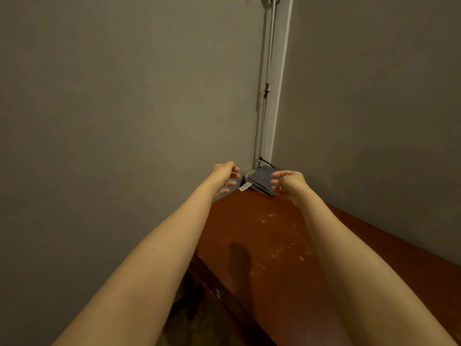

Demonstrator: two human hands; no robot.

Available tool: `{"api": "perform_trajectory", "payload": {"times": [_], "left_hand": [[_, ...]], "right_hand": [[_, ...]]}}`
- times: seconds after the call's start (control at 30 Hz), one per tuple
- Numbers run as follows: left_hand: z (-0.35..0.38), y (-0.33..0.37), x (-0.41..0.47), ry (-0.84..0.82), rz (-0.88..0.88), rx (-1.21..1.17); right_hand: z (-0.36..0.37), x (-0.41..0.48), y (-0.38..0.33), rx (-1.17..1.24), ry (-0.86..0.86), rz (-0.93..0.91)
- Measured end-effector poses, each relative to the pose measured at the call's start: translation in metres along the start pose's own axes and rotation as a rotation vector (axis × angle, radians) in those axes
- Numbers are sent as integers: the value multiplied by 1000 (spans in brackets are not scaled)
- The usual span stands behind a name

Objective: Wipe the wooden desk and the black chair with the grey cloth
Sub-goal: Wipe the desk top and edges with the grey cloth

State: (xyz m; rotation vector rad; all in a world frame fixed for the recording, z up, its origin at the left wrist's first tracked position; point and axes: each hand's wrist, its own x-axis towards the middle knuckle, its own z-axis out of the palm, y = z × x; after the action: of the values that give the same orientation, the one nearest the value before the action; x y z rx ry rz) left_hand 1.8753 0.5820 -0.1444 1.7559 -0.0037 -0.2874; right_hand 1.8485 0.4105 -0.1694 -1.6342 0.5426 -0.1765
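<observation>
Our two forearms fill the near view, reaching out over the desk (262,245) toward its far corner, where the two walls meet. The cloth (260,180) lies folded in that corner, flat on the wood, its white tag (244,187) hanging at the near-left edge. Its long side runs from the corner out along the right wall, and the tag end points back toward us and to the left.

The left hand (225,177) is just left of the cloth, fingers spread and curled, gripping nothing. The right hand (289,182) is at the cloth's right edge, fingers likewise loose and empty (whether they touch the fabric we cannot tell). We judge both hands flank the cloth to gather it up.

Pale dust specks lie on the desk nearer us than the cloth. No chair is in view.
</observation>
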Motion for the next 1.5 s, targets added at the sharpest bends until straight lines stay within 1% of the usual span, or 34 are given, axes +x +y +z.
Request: {"api": "perform_trajectory", "payload": {"times": [0.17, 0.27, 0.47, 0.57, 0.77, 0.9, 1.0, 1.1, 1.17, 1.23, 1.4, 1.5], "left_hand": [[13, 5, 58, -56, -13, 0], [25, 7, 95, -93, -29, 2], [42, 1, 172, -186, -81, 29], [52, -1, 214, -229, -95, 48], [69, -6, 306, -334, -124, 136], [78, -22, 359, -378, -162, 214], [91, -40, 393, -385, -153, 298], [108, -61, 428, -377, -95, 425], [119, -73, 446, -359, -57, 494], [125, -80, 459, -349, -57, 537], [144, -104, 500, -353, -69, 629], [151, -110, 508, -361, -88, 605]], "right_hand": [[0, 48, 5, -22, 24, 39], [-1, 78, 8, 1, 69, 66], [2, 146, 20, -24, 124, 105], [5, 179, 21, -29, 154, 98], [19, 261, 29, -16, 284, 161], [30, 298, 53, -13, 306, 248], [37, 318, 75, -3, 348, 292], [39, 338, 99, 13, 410, 321], [39, 351, 111, -62, 428, 362], [38, 364, 121, -84, 442, 398], [43, 396, 138, -89, 428, 464], [50, 411, 142, -63, 393, 486]]}}
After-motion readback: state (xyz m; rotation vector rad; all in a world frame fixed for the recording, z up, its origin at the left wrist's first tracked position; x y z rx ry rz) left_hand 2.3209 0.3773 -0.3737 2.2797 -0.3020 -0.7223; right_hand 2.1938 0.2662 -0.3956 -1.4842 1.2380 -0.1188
